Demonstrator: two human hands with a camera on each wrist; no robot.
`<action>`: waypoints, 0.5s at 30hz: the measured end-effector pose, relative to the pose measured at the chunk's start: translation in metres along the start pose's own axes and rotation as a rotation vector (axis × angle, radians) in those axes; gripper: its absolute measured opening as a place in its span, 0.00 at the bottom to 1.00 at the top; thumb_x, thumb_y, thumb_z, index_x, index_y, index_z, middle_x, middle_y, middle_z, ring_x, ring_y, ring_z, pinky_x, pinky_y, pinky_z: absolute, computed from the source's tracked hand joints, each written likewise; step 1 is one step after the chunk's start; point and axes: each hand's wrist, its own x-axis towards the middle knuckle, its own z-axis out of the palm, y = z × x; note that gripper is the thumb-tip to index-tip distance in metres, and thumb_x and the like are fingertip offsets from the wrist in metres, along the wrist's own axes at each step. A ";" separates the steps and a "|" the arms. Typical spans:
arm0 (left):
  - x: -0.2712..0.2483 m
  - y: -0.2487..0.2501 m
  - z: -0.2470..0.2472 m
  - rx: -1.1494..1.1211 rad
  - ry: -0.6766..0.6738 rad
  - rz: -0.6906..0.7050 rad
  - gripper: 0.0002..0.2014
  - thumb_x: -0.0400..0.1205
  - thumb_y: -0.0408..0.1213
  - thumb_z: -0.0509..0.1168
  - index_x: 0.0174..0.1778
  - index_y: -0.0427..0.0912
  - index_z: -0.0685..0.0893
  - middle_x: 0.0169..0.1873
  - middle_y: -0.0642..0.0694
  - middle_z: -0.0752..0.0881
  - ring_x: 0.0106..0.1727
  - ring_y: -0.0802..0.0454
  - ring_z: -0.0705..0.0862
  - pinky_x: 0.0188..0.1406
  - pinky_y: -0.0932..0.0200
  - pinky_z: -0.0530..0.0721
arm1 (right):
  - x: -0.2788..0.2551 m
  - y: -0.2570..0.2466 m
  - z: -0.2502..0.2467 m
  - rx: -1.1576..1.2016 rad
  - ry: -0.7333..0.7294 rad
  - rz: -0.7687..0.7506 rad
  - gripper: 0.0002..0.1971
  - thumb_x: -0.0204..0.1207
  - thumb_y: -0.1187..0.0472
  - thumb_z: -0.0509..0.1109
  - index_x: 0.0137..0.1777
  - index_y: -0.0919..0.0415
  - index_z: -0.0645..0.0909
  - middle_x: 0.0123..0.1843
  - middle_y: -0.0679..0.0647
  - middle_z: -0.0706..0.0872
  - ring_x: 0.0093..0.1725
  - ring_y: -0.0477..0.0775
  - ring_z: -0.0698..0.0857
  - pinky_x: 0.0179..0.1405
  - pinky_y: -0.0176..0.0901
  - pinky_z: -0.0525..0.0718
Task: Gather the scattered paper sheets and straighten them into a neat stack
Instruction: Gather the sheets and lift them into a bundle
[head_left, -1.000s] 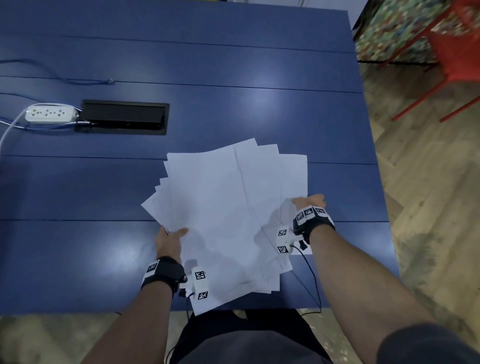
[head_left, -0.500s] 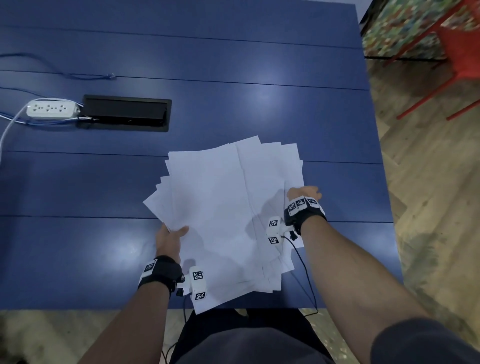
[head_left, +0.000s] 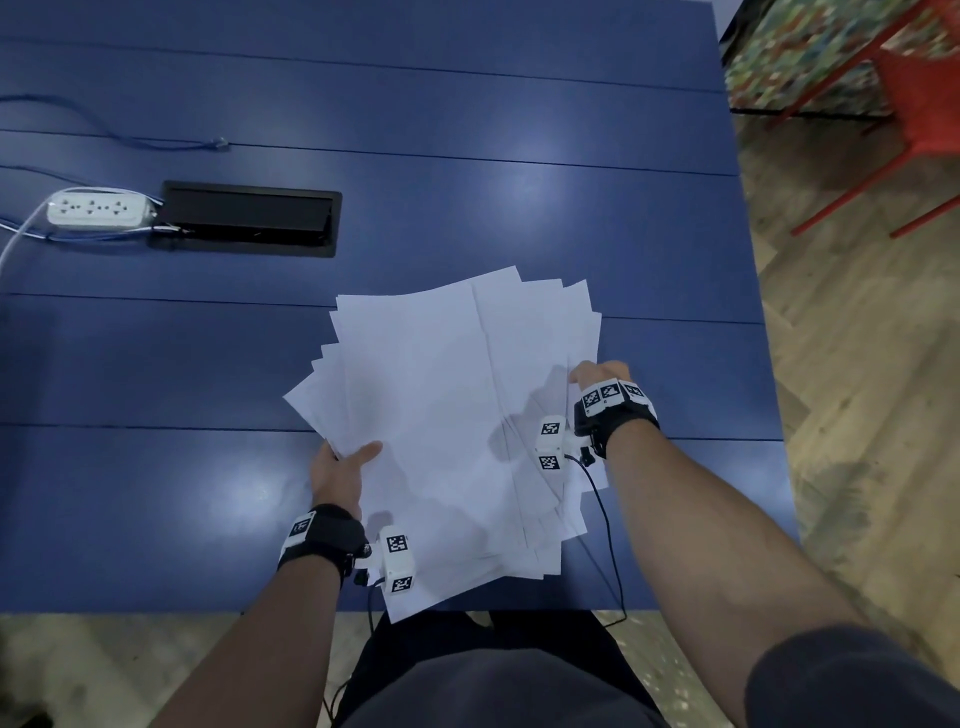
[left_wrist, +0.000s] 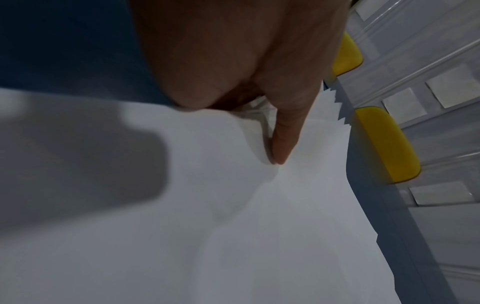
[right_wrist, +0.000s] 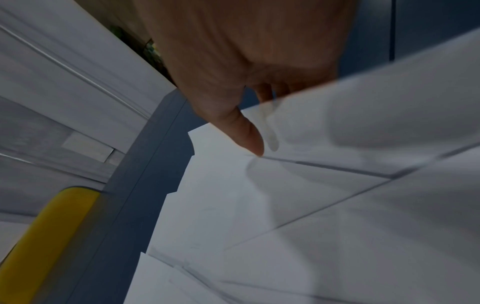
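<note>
A fanned pile of several white paper sheets (head_left: 447, 415) is held over the near right part of the blue table (head_left: 467, 156). My left hand (head_left: 343, 462) grips the pile's left edge, its thumb (left_wrist: 283, 139) lying on top of the sheets (left_wrist: 233, 226) and its fingers hidden underneath. My right hand (head_left: 597, 374) holds the right edge, with the thumb (right_wrist: 249, 135) on top and the fingers showing faintly through the paper (right_wrist: 324, 205). The sheets' corners stick out unevenly at the far and near ends.
A black cable hatch (head_left: 249, 218) is set into the table at the left, with a white power strip (head_left: 98, 208) and thin cables (head_left: 130, 140) beside it. The table's right edge borders a wooden floor (head_left: 857, 415) with a red chair (head_left: 914, 114).
My right hand has moved leftward and farther up the pile's right edge, pushing the right-hand sheets in so the fan is narrower. The left hand has kept its hold.
</note>
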 end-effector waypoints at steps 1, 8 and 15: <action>-0.002 0.003 0.001 -0.021 -0.004 0.001 0.21 0.76 0.22 0.77 0.65 0.38 0.89 0.60 0.41 0.94 0.63 0.37 0.90 0.69 0.41 0.86 | 0.000 0.000 0.000 0.005 -0.024 -0.021 0.24 0.81 0.59 0.67 0.77 0.64 0.76 0.73 0.62 0.81 0.72 0.64 0.82 0.50 0.44 0.77; 0.000 0.002 -0.003 -0.007 -0.005 -0.025 0.18 0.74 0.22 0.77 0.59 0.41 0.90 0.58 0.38 0.94 0.64 0.32 0.90 0.68 0.36 0.88 | 0.001 0.002 0.004 0.101 -0.036 -0.118 0.15 0.67 0.66 0.72 0.55 0.61 0.81 0.53 0.59 0.87 0.48 0.62 0.86 0.43 0.45 0.84; 0.003 -0.002 -0.001 -0.003 -0.033 0.007 0.16 0.78 0.25 0.78 0.59 0.46 0.90 0.58 0.44 0.95 0.65 0.36 0.90 0.68 0.41 0.87 | 0.005 -0.008 0.013 0.075 0.032 -0.150 0.18 0.77 0.68 0.65 0.67 0.66 0.77 0.57 0.61 0.85 0.47 0.60 0.85 0.41 0.42 0.79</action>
